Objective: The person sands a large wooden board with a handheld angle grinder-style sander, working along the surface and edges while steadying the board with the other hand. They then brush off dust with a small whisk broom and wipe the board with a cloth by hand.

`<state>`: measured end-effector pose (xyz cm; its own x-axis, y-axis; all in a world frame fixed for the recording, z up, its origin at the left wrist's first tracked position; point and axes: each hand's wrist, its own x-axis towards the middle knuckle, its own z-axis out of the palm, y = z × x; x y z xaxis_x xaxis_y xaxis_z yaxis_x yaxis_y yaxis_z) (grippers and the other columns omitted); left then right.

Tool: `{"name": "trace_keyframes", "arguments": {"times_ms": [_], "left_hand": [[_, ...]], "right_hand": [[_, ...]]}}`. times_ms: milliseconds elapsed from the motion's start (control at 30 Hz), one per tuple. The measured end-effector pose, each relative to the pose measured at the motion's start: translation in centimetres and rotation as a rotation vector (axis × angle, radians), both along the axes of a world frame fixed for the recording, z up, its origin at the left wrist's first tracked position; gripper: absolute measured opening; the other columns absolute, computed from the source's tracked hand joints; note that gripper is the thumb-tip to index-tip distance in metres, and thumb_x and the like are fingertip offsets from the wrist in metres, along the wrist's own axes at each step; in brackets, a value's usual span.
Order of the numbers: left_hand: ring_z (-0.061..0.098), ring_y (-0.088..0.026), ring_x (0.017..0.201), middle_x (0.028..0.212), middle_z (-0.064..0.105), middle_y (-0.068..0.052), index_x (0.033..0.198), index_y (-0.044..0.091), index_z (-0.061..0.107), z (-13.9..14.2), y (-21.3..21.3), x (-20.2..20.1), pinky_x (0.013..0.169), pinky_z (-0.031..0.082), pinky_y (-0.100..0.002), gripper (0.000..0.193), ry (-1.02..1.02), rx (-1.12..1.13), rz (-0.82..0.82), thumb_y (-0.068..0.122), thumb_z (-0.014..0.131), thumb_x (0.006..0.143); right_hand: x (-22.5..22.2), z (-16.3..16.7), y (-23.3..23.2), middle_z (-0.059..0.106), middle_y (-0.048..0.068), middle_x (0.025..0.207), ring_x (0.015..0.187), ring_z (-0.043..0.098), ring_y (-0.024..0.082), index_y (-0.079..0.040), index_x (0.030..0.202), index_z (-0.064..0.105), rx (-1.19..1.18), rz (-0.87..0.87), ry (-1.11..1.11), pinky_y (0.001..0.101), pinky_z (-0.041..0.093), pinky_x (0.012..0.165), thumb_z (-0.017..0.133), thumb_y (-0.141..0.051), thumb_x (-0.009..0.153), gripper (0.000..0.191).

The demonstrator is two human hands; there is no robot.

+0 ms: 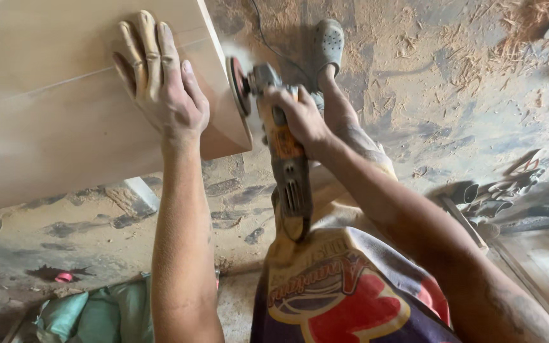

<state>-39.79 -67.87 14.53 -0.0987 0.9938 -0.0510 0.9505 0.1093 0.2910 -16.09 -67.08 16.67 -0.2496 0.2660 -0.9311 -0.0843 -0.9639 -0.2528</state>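
At ten o'clock the left hand point(163, 86) lies flat, fingers together, pressing on the pale wooden board point(65, 108). Just toward three o'clock, the right hand point(300, 117) is wrapped around the angle grinder point(281, 149), its disc point(238, 86) touching the board's end edge. Sawdust covers the floor point(446, 82); a grey clog point(328, 41) stands at twelve.

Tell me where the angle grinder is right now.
In the head view, the angle grinder sits near centre, gripped by the right hand, its disc against the end edge of the wooden panel that the left hand presses flat.
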Motion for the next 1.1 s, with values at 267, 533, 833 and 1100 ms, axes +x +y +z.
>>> {"name": "trace_keyframes", "arguments": {"times_ms": [267,533,833,1100], "left_hand": [[0.033,-0.043,0.154,0.163,0.044,-0.016,0.155,0.003,0.052,-0.5,-0.2,-0.2,0.129,0.014,-0.065,0.049,0.023,-0.025,0.002,0.026,0.044,0.112],[0.030,-0.043,0.156,0.165,0.042,-0.015,0.156,0.003,0.051,0.0,0.0,0.2,0.129,0.013,-0.065,0.049,0.021,-0.022,0.016,0.023,0.042,0.113],[0.030,-0.042,0.156,0.165,0.042,-0.013,0.157,0.004,0.050,-0.9,-0.1,-0.1,0.130,0.012,-0.066,0.051,0.017,-0.006,0.013,0.029,0.038,0.113],[0.027,-0.041,0.158,0.167,0.038,-0.011,0.159,0.008,0.042,-1.0,2.1,-0.4,0.130,0.012,-0.066,0.059,0.054,-0.052,0.078,0.039,0.027,0.112]], "right_hand": [[-1.0,-2.5,4.4,0.061,0.015,0.095,0.070,0.070,0.022,-0.004,0.119,0.041,0.116,-0.050,0.030,0.0425,0.067,0.058,0.071,-0.037,0.085,0.056],[1.6,1.7,-5.3,0.058,0.016,0.090,0.064,0.065,0.025,-0.005,0.120,0.038,-0.119,-0.084,0.011,0.0429,0.063,0.054,0.069,-0.032,0.085,0.054],[0.7,0.9,-3.0,0.060,0.018,0.088,0.061,0.066,0.025,-0.004,0.120,0.041,-0.065,-0.056,-0.034,0.0423,0.063,0.053,0.070,-0.034,0.086,0.054],[-2.8,1.2,9.5,0.063,0.014,0.087,0.060,0.068,0.024,-0.007,0.121,0.045,0.037,0.011,-0.023,0.0417,0.062,0.052,0.068,-0.035,0.087,0.050]]}}
